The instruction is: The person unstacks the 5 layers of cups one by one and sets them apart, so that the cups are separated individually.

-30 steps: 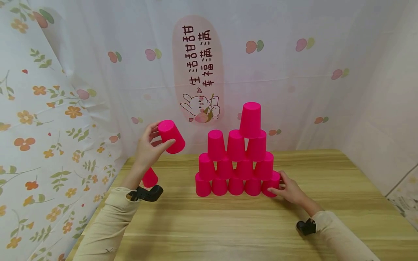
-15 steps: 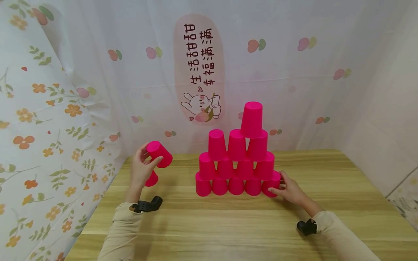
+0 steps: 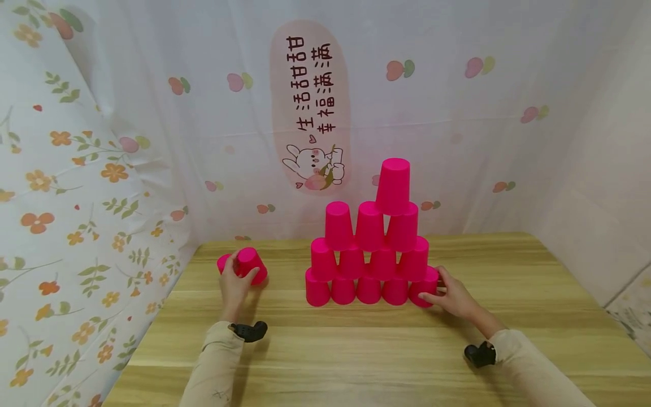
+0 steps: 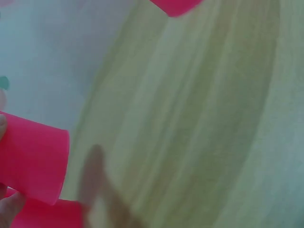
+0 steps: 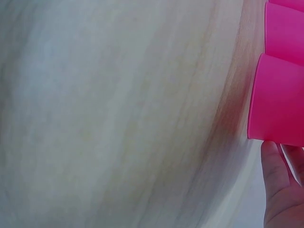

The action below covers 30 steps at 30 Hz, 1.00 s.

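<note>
My left hand (image 3: pixel 235 289) grips an upside-down pink cup (image 3: pixel 256 268) low at the table's left side, thumb on its near side. Close behind that hand stands another pink cup (image 3: pixel 223 262), partly covered by the fingers. In the left wrist view the held cup (image 4: pixel 33 156) overlaps the second cup (image 4: pixel 52 214). My right hand (image 3: pixel 454 298) holds the right end cup (image 3: pixel 425 287) of the bottom row of a pink cup pyramid (image 3: pixel 351 263), thumb in front and fingers behind. A single cup (image 3: pixel 394 186) tops the pyramid, over the right part of its three-cup row.
The wooden table (image 3: pixel 330 350) extends in front of the pyramid and between it and the left cups. A white printed curtain (image 3: pixel 218 130) hangs behind the table's back edge, and a floral curtain (image 3: pixel 86 226) lines the left side.
My left hand has carried its cup left and down from mid-air to beside the other cup at the table's left. The right hand stays at the same pyramid cup.
</note>
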Tool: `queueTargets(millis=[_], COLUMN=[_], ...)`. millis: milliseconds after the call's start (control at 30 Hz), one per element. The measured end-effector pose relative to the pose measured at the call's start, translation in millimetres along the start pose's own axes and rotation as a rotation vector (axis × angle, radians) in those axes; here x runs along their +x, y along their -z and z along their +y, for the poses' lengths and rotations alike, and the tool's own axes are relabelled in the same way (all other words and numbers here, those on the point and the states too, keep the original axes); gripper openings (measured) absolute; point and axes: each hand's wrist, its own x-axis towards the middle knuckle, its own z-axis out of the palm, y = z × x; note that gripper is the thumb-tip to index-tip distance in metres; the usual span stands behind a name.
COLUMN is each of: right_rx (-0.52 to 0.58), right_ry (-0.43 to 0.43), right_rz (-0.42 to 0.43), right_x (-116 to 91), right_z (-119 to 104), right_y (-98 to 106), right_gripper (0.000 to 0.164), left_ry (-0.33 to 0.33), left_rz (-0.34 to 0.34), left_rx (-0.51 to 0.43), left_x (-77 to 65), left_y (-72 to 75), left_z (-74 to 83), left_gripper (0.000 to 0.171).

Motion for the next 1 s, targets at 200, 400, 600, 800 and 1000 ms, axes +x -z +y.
queueTargets(millis=[200, 400, 600, 800, 1000], right_rx=[0.004, -0.001, -0.012, -0.014, -0.019], right_ry=[0.006, -0.006, 0.002, 0.006, 0.001], right_rz=[0.002, 0.0, 0.005, 0.011, 0.005], right_x=[-3, -5, -5, -4, -4], right_z=[-20, -36, -37, -36, -37], right_y=[2, 4, 3, 3, 4], right_gripper=[0.048, 0.045, 0.046, 0.046, 0.047], left_ry=[0.021, 0.016, 0.011, 0.016, 0.013], left_rz=[0.041, 0.057, 0.09, 0.07, 0.068], left_rx=[0.071, 0.057, 0.041, 0.041, 0.083], left_x=[-4.8, -9.0, -11.4, -9.2, -6.7], left_y=[-6.7, -9.3, -11.3, -14.1, -17.0], left_z=[-8.3, -17.8, -23.2, -23.8, -24.0], left_gripper=[0.058, 0.057, 0.057, 0.056, 0.057])
